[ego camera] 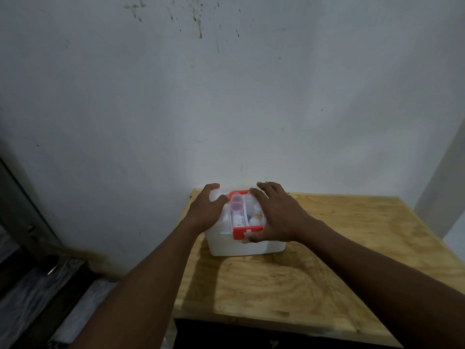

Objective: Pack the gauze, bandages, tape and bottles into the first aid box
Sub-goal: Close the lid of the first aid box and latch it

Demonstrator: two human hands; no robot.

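The first aid box [247, 246] is translucent white plastic and stands at the far left of the wooden table [314, 280], close to the wall. Its clear lid is down, with a red handle at the back and a red latch [247, 231] bearing a white cross at the front. Bottles with red caps and white items show dimly through the lid. My left hand [207, 210] rests on the lid's left side. My right hand [276, 215] lies over the lid's right side, its thumb by the red latch.
A stained white wall rises right behind the box. The table's left edge drops off just beside the box, with a dark metal frame [30, 248] and floor below at the left. A wall corner stands at the right.
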